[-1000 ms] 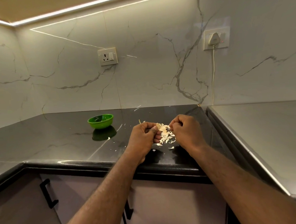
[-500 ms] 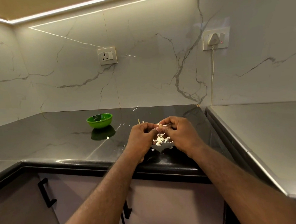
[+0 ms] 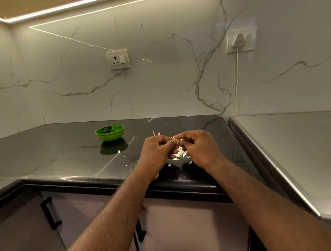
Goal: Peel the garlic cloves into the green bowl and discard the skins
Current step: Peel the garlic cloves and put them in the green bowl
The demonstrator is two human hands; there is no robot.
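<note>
My left hand (image 3: pixel 156 152) and my right hand (image 3: pixel 199 148) meet over the black countertop (image 3: pixel 65 154), fingers curled together around a garlic clove (image 3: pixel 175 140) that is almost wholly hidden between the fingertips. Below the hands lies a small heap of pale garlic skins (image 3: pixel 180 156) on the counter. The green bowl (image 3: pixel 109 132) stands to the left and a little farther back, about a hand's width from my left hand. What the bowl holds I cannot make out.
Stray skin flakes (image 3: pixel 119 152) lie in front of the bowl. A grey steel surface (image 3: pixel 297 146) adjoins the counter on the right. The marble wall carries a socket (image 3: pixel 118 59) and a plugged-in socket (image 3: pixel 240 41) with a white cable. Cabinet doors with black handles (image 3: pixel 50 214) hang below.
My hands have closed together: the right hand moved left to meet the left over the skins, and both now work at the clove between the fingertips.
</note>
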